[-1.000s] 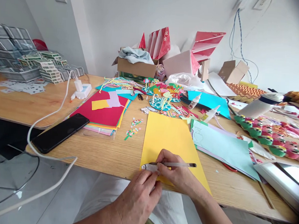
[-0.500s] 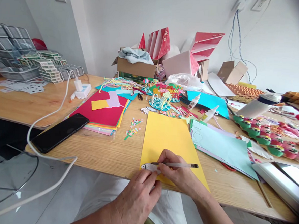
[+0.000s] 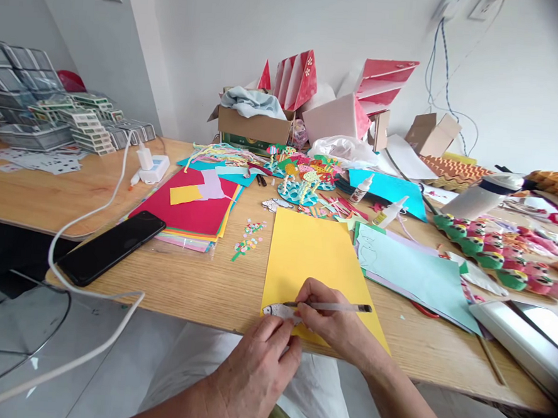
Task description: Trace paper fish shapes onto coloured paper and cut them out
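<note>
A small white fish cutout (image 3: pixel 278 310) with drawn markings lies on the lower left of a yellow sheet of paper (image 3: pixel 315 252), near the table's front edge. My left hand (image 3: pixel 262 365) holds the fish down, its bent fingertips on the cutout's lower side and partly covering it. In my right hand (image 3: pixel 326 316) is a pen (image 3: pixel 341 307), pinched between thumb and fingers and lying nearly level. Its tip points left and touches or almost touches the upper edge of the fish. The fish's tail end is hidden by my fingers.
A black phone (image 3: pixel 111 248) and stacked coloured paper (image 3: pixel 189 206) lie left. Confetti-like scraps (image 3: pixel 247 245) sit beside the yellow sheet. Light blue paper (image 3: pixel 412 274) lies right. Behind are glue bottles (image 3: pixel 363 189) and paper crafts (image 3: pixel 303 188). A white cable (image 3: pixel 102 207) crosses the left edge.
The pen and my right fingers have shifted very slightly, the pen's back end a touch upward and to the right. My left hand and the fish stay in place.
</note>
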Demonstrator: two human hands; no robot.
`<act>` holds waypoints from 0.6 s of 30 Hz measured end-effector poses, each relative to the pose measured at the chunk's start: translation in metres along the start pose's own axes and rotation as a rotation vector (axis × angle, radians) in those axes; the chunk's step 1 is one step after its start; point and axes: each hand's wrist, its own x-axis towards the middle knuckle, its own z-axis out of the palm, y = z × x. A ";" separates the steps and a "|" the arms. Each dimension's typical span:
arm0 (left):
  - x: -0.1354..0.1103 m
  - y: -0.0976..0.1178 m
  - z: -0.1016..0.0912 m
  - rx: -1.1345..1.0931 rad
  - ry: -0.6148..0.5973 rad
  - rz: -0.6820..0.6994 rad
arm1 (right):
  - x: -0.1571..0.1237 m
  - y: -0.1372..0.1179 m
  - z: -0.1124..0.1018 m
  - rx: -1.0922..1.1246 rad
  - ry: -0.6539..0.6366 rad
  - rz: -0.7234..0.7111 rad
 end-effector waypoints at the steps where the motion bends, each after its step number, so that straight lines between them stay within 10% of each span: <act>1: 0.000 0.000 0.000 -0.003 -0.003 0.000 | 0.000 0.000 0.000 -0.001 0.003 0.002; 18: -0.001 0.001 0.002 0.060 -0.019 -0.007 | 0.002 -0.004 0.000 -0.081 0.013 -0.028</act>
